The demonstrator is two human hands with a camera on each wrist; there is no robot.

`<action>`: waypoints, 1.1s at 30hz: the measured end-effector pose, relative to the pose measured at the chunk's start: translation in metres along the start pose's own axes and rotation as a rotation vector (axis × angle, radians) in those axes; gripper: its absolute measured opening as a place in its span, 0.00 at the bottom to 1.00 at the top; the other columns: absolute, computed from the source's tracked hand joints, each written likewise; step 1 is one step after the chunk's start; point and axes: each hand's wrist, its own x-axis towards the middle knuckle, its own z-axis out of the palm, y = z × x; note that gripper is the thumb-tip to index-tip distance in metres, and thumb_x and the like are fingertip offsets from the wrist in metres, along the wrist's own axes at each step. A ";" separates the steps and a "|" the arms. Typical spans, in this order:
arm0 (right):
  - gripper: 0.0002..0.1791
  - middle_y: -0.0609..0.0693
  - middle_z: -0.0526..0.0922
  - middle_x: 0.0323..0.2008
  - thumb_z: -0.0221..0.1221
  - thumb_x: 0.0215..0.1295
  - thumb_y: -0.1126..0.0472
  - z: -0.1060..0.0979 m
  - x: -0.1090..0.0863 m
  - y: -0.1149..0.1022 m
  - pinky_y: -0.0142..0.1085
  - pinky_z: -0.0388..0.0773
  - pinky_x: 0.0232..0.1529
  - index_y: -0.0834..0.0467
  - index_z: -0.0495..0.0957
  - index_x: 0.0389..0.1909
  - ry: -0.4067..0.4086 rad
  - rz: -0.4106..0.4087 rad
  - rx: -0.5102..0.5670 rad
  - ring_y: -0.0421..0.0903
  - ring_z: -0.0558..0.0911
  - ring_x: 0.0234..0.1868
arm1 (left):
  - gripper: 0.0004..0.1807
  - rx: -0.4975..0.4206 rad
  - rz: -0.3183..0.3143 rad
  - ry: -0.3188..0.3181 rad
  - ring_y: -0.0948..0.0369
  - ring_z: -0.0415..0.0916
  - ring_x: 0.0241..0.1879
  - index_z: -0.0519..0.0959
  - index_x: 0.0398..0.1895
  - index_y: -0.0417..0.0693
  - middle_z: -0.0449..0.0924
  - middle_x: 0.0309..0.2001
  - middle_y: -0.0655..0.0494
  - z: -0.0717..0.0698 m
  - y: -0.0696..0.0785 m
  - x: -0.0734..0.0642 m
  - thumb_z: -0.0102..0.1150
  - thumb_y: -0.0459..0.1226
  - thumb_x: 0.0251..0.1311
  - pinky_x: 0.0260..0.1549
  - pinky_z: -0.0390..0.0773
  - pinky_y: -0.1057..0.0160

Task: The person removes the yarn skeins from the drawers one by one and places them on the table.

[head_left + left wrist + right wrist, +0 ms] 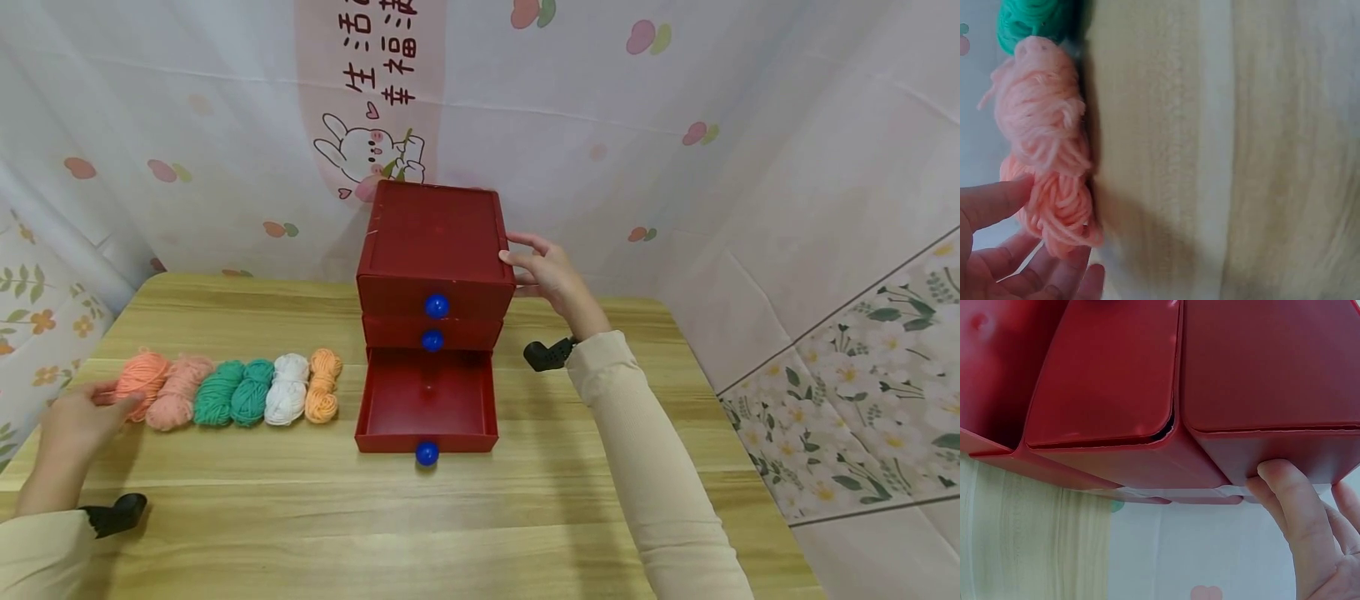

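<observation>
At the far left of the row of yarn, my left hand (75,425) grips the coral yarn skein (142,379). In the left wrist view, its thumb lies on the coral strands and the fingers reach round the other side. A pale pink skein (1041,109) lies right against it. My right hand (547,271) rests with extended fingertips on the right side of a red drawer cabinet (438,233), near its top. The bottom drawer (427,408) is pulled out with a bare inside; the two drawers above it are closed. Each drawer front has a round blue knob (427,454).
To the right of the pink skein lie green skeins (219,393), a white skein (287,390) and a light orange skein (322,386). All are on a wooden table (300,508). A printed curtain (225,108) hangs behind the cabinet.
</observation>
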 end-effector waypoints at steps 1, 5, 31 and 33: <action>0.28 0.50 0.43 0.74 0.58 0.64 0.58 0.000 0.000 0.000 0.37 0.82 0.36 0.47 0.65 0.65 0.003 -0.003 0.002 0.45 0.84 0.36 | 0.33 -0.002 -0.001 -0.009 0.52 0.75 0.26 0.62 0.56 0.17 0.71 0.47 0.22 0.000 0.000 0.001 0.49 0.45 0.65 0.25 0.71 0.59; 0.28 0.51 0.46 0.73 0.58 0.64 0.58 0.000 0.000 0.000 0.37 0.82 0.36 0.47 0.65 0.65 -0.001 -0.006 0.014 0.45 0.84 0.35 | 0.38 0.004 -0.033 -0.037 0.36 0.72 0.40 0.59 0.59 0.20 0.65 0.53 0.21 0.000 -0.002 0.002 0.44 0.51 0.66 0.32 0.72 0.51; 0.28 0.48 0.43 0.74 0.58 0.63 0.57 0.000 -0.002 0.001 0.35 0.82 0.34 0.46 0.66 0.64 0.012 -0.006 -0.001 0.44 0.84 0.34 | 0.15 -0.031 0.607 -0.184 0.67 0.75 0.29 0.77 0.50 0.49 0.80 0.29 0.63 0.064 0.183 -0.130 0.58 0.38 0.60 0.29 0.77 0.66; 0.27 0.48 0.43 0.74 0.58 0.63 0.57 0.000 -0.001 0.001 0.35 0.82 0.34 0.46 0.66 0.64 0.014 -0.007 0.001 0.44 0.84 0.34 | 0.15 -0.034 0.647 -0.205 0.67 0.76 0.30 0.77 0.51 0.52 0.81 0.30 0.63 0.079 0.192 -0.140 0.59 0.37 0.59 0.30 0.78 0.67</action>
